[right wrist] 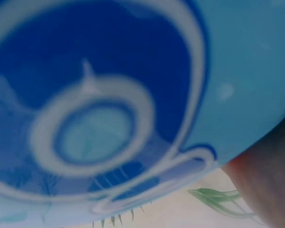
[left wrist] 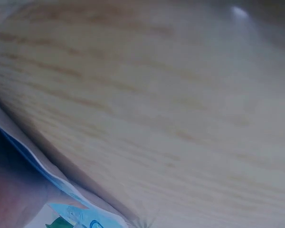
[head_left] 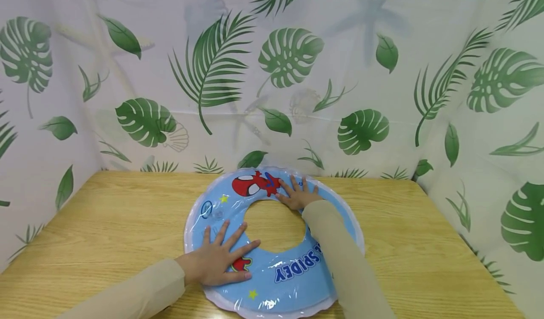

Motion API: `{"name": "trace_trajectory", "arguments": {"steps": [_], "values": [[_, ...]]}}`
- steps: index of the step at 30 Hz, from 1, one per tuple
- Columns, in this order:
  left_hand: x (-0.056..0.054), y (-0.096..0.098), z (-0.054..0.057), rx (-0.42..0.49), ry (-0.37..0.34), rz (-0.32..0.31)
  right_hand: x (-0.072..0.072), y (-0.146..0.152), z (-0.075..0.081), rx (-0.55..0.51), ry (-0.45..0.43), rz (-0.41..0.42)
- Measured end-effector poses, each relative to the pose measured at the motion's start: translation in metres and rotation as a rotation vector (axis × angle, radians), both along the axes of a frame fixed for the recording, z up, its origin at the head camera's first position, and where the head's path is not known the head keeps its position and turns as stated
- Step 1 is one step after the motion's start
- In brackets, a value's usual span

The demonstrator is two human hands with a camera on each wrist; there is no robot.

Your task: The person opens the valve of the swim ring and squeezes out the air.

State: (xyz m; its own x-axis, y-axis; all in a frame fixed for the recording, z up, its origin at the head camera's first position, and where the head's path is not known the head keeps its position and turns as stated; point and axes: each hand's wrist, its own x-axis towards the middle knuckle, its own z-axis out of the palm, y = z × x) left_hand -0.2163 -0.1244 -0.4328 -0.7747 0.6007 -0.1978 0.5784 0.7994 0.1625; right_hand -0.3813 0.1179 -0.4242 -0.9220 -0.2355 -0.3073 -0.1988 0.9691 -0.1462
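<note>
A light blue inflatable swim ring (head_left: 297, 295) with a pale scalloped rim lies on the wooden table, printed with a red cartoon figure, yellow stars and the word SPIDEY. My left hand (head_left: 216, 257) rests flat on the ring's left side, fingers spread. On the far right part of the ring lies my right hand (head_left: 299, 196), its fingers spread toward the red figure. In the left wrist view the ring's edge (left wrist: 61, 183) shows beside the hand at lower left. Blue and white print on the ring (right wrist: 171, 85) fills most of the right wrist view.
The wooden table (head_left: 127, 215) extends on both sides of the ring and shows through its centre hole. A white curtain (head_left: 238, 73) printed with green leaves stands behind the table and along both sides.
</note>
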Motion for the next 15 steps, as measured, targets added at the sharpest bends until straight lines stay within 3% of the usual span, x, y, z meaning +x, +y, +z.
{"name": "trace_trajectory", "arguments": {"steps": [5, 15], "values": [[0.000, 0.000, 0.001, 0.001, 0.003, 0.002, 0.000, 0.000, 0.004, 0.026, -0.011, 0.008], [0.000, 0.000, 0.002, -0.008, -0.014, 0.004, -0.003, -0.022, 0.011, -0.038, 0.029, 0.074]]}}
